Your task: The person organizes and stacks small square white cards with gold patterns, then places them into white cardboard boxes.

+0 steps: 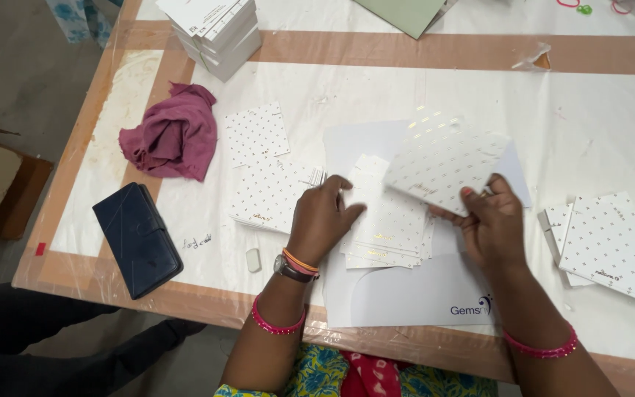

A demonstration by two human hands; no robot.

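Card (442,165): white, gold-dotted, tilted, pinched in right hand (490,220).

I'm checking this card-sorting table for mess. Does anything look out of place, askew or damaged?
A crumpled maroon cloth lies bunched beside the white dotted cards. A torn flap of clear plastic lifts off the table cover near the far edge. The card pile under the left hand is fanned unevenly.

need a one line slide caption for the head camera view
Right hand lifts a dotted white card while the left hand rests on a card pile, near a maroon cloth.
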